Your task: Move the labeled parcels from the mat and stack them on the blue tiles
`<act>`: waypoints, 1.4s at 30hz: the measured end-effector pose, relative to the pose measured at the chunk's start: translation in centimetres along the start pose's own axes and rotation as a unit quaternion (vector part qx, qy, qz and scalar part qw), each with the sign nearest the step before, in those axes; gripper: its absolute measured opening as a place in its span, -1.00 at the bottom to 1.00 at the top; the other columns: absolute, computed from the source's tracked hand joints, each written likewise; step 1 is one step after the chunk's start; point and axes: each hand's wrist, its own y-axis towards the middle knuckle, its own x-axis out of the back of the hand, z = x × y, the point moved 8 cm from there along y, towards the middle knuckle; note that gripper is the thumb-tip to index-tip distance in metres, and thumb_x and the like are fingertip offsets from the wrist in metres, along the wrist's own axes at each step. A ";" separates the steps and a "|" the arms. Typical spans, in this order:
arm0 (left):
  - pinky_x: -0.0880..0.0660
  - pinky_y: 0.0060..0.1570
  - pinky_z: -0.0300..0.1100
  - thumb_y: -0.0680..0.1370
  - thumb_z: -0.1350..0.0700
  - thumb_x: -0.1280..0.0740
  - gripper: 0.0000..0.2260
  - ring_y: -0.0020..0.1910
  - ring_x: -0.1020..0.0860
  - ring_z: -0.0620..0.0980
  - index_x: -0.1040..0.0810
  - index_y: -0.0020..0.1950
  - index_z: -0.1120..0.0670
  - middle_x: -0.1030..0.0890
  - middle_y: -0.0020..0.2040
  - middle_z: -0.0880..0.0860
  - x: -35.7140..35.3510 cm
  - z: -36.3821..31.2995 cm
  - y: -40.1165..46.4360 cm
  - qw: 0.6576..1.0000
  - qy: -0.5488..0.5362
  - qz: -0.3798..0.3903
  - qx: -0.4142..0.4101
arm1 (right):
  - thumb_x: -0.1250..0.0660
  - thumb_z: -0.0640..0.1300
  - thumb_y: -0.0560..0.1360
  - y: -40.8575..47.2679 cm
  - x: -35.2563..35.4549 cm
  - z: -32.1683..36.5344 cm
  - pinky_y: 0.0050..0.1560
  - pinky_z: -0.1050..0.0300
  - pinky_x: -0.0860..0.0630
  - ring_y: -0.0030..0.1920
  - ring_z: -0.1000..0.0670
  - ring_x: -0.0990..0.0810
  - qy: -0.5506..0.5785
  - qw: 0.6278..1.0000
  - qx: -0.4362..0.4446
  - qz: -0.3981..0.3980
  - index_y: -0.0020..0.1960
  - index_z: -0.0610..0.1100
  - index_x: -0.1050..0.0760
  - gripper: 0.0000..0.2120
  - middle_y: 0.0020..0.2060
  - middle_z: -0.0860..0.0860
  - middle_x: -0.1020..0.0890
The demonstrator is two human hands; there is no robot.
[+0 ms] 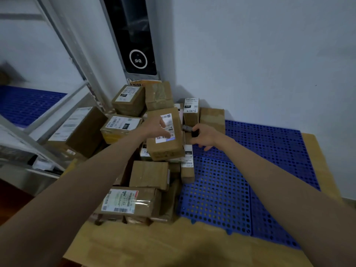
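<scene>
A tan mat (173, 243) lies on the floor against a white wall (260, 45), with perforated blue tiles (231, 189) at 4 o'clock and a grey shelf frame (63, 105) at 9 o'clock. The cardboard parcel (165, 135), brown with a white label on top, sits atop the pile at centre, long axis running 12 to 6. The left hand (156, 128) rests on its label, fingers spread. The right hand (204, 135) pinches a small dark object (193, 132) beside it
</scene>
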 end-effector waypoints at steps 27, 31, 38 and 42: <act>-0.41 0.19 -0.04 0.30 -0.05 -0.58 -0.21 0.35 -0.35 0.12 -0.33 0.46 -0.04 -0.33 0.37 0.10 -2.8 4.8 -1.8 0.997 0.039 0.062 -0.038 | -0.41 -0.29 0.47 -1.3 -5.0 3.6 0.20 -0.12 -0.53 0.21 -0.20 -0.52 0.037 0.997 -0.010 -0.072 0.51 -0.25 -0.07 -0.26 0.29 -0.20 -0.46; -0.42 0.05 -0.10 0.28 -0.01 -0.59 -0.21 0.28 -0.40 0.12 -0.33 0.45 -0.04 -0.33 0.35 0.11 -1.6 4.2 -2.0 0.996 0.069 0.048 -0.041 | -0.43 -0.33 0.44 -2.1 -4.5 4.2 0.20 -0.10 -0.54 0.21 -0.17 -0.53 0.071 0.994 -0.006 -0.085 0.54 -0.19 -0.04 -0.19 0.28 -0.18 -0.49; -0.43 0.28 0.01 0.25 0.06 -0.62 -0.20 0.31 -0.43 0.11 -0.39 0.44 0.05 -0.42 0.37 0.11 -4.6 -4.7 -3.2 0.982 0.068 0.100 -0.144 | -0.48 -0.17 0.47 -8.4 0.1 -1.2 0.25 -0.04 -0.51 0.25 -0.15 -0.52 0.107 0.980 -0.054 -0.159 0.52 -0.19 -0.09 -0.23 0.32 -0.14 -0.48; -0.45 0.23 -0.07 0.27 0.04 -0.62 -0.09 0.29 -0.44 0.11 -0.20 0.46 0.19 -0.41 0.33 0.12 -7.8 -10.1 -3.9 0.983 0.048 0.104 -0.142 | -0.43 -0.11 0.51 -12.7 3.1 -6.3 0.24 -0.14 -0.49 0.21 -0.17 -0.52 0.106 0.972 -0.084 -0.191 0.51 -0.18 -0.09 -0.27 0.31 -0.12 -0.46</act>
